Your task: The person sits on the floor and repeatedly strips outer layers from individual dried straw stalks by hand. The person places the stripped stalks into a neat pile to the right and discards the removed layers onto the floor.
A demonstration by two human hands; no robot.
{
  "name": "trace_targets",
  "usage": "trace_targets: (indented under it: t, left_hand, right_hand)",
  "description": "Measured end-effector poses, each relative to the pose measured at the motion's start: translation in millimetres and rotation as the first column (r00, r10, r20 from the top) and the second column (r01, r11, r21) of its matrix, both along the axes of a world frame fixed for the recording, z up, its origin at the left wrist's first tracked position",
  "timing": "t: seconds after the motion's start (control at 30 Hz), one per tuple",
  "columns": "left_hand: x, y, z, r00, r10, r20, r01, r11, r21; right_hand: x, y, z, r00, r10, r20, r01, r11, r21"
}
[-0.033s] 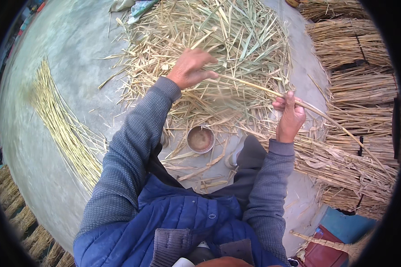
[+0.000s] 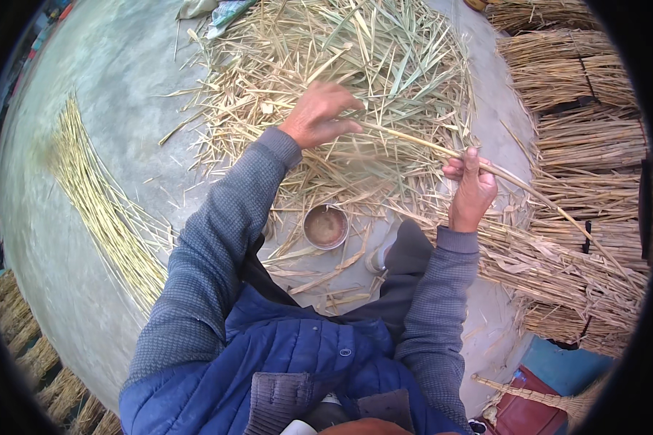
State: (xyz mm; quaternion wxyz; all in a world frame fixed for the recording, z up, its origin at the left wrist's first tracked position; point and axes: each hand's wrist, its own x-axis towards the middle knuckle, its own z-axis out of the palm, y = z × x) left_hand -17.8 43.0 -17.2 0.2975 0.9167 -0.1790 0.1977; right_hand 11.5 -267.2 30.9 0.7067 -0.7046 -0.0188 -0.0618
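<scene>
A long, thin reed stalk [image 2: 413,142] slants across in front of me, its far part running down to the right over the bundles. My right hand [image 2: 471,190] is closed on it, thumb on top and fingers curled beneath. My left hand [image 2: 318,116] is at the stalk's left end, slightly blurred, thumb and fingers apart; the thumb tip lies close to the stalk, and I cannot tell whether they touch. Below both hands spreads a large heap of dry, pale and greenish leaf strips [image 2: 406,65].
A metal bowl [image 2: 326,226] with brownish contents stands between my feet. Peeled yellowish stalks [image 2: 105,210] lie on the concrete floor at left. Unpeeled reeds [image 2: 551,268] lie beside my right arm, near stacked, tied bundles [image 2: 559,65]. More bundles [image 2: 36,359] are at lower left.
My left hand has shifted slightly right along the stalk's end. My right hand and the stalk stay almost in place.
</scene>
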Motion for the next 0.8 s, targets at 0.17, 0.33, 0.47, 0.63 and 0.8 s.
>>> trace_targets:
  t: [0.17, 0.33, 0.47, 0.63, 0.8]
  left_hand:
    - [8, -36, 1, 0.993, -0.077, -0.091, 0.048, 0.956, -0.289]
    - [9, 2, 23, 0.976, 0.005, -0.216, -0.200, 0.401, -0.894]
    - [11, 4, 32, 0.926, 0.167, -0.339, -0.345, 0.740, -0.577]
    - [6, -59, 20, 0.990, -0.072, 0.124, 0.081, 0.994, -0.069]
    - [8, -40, 4, 0.996, -0.050, 0.074, 0.044, 0.996, 0.075]
  right_hand:
    - [-2, -1, 2, 1.000, -0.010, -0.020, 0.010, 1.000, 0.024]
    - [-4, 1, 2, 0.996, -0.014, -0.085, 0.017, 0.999, 0.037]
    - [-7, 5, 2, 0.994, 0.016, -0.109, -0.006, 0.996, 0.093]
    - [-15, 26, -6, 0.993, 0.100, -0.058, -0.093, 0.989, 0.115]
    - [-14, 23, -7, 0.995, 0.095, -0.043, -0.091, 0.993, 0.079]
